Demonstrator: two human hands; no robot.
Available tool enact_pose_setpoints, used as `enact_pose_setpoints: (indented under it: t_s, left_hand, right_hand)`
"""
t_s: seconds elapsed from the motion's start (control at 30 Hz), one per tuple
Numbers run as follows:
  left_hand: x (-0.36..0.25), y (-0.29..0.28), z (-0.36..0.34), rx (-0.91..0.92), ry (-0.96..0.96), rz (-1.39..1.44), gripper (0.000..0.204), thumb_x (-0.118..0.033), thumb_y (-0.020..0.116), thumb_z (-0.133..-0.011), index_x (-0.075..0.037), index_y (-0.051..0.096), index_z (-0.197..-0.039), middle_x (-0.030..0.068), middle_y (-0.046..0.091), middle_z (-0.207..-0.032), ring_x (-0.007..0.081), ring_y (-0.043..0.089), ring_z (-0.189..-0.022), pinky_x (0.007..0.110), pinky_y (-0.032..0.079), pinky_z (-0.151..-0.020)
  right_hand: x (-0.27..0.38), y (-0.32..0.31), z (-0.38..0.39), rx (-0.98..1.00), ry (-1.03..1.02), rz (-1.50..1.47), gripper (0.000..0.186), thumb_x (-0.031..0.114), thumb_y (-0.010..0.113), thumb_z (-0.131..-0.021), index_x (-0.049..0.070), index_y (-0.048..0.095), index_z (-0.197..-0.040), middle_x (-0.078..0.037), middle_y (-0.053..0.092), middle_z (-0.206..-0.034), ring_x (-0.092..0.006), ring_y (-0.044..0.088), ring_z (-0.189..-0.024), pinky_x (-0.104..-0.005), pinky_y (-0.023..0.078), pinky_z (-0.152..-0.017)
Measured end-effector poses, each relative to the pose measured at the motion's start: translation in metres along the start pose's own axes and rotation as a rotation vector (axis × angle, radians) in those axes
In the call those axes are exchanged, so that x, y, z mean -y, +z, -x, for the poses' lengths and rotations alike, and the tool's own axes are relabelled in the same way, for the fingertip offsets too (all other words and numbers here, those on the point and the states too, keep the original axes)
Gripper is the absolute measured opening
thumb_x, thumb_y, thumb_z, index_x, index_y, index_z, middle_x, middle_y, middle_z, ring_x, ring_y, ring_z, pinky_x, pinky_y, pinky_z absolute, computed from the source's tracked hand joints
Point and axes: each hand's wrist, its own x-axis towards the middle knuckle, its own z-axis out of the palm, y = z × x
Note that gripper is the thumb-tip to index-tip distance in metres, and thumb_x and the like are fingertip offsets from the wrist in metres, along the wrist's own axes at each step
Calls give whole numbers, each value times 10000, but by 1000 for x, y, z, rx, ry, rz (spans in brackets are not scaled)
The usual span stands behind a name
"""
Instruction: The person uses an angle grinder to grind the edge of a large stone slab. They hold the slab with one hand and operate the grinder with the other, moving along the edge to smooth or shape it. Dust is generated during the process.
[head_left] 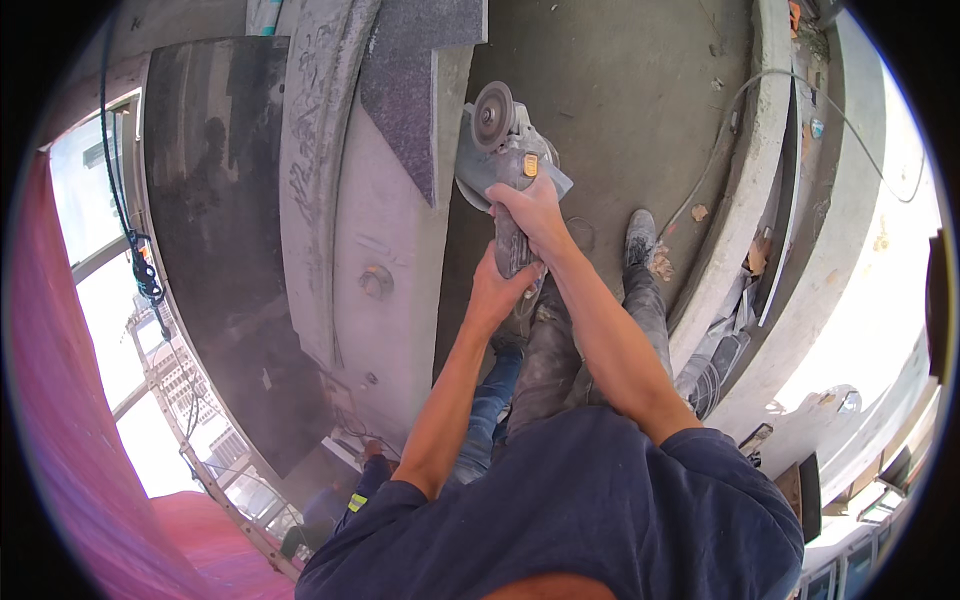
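Both of my hands hold an angle grinder (pixel 513 240) in front of me, over the concrete floor. My right hand (pixel 533 212) wraps round its body near the head, next to an orange-yellow patch. Below it, my left hand (pixel 497 288) grips the rear end of the handle. The round disc (pixel 492 117) faces up at the far end, apart from any surface. Beneath the grinder lies a grey, partly round object (pixel 473 178), mostly hidden, whose kind I cannot tell. Just left, a dark grey stone slab (pixel 405 100) with a notched edge rests on the concrete ledge (pixel 395 240).
A dark panel (pixel 215 230) stands left of the ledge, near a hanging dark rope (pixel 140 265). At lower left another person's sleeve (pixel 370 482) shows. Right of my feet, a cable (pixel 735 110) crosses a concrete curb (pixel 735 210), with debris (pixel 745 300) in the channel behind.
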Motion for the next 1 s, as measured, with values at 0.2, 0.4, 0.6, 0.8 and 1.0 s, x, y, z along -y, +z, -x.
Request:
enact_pose_setpoints:
  t_s: [0.2,0.4,0.6,0.8,1.0]
  left_hand:
    - [-25,-32,-58,12,7,-289,811,-374,970,-790,65,654,-1393,227,799,-1274,327,781,-1211,440,589,-1044]
    - [-36,-65,-81,53,118,-446,827,-399,974,-752,24,703,-1409,249,810,-1341,413,784,-1248,465,613,-1033]
    - [-18,-79,-85,-51,349,-562,759,-484,971,-775,19,801,-1317,233,864,-1188,400,816,-1210,484,593,-1075]
    - [-7,-84,-85,-35,386,-570,750,-471,965,-779,16,796,-1324,247,854,-1223,438,802,-1203,512,591,-1076]
    - [-8,-85,-86,-38,385,-572,749,-457,961,-784,31,788,-1325,259,845,-1249,441,795,-1211,514,583,-1080]
  right_hand:
    - [-11,25,-36,-51,-56,245,439,51,817,-864,-7,629,-1256,-56,716,-925,-141,707,-722,-339,584,-651]
    - [-22,52,-58,-87,-110,302,414,88,840,-853,-10,642,-1203,-72,734,-912,-157,731,-740,-353,596,-664]
    - [-35,66,-58,-116,-134,256,473,127,895,-820,-40,641,-1183,-103,766,-926,-177,748,-723,-360,606,-658]
    - [-36,69,-52,-90,-94,253,449,20,821,-859,5,648,-1273,-34,706,-953,-136,709,-738,-330,598,-663]
    - [-38,71,-55,-113,-140,293,463,135,894,-813,-41,635,-1155,-106,763,-920,-182,751,-732,-361,607,-649]
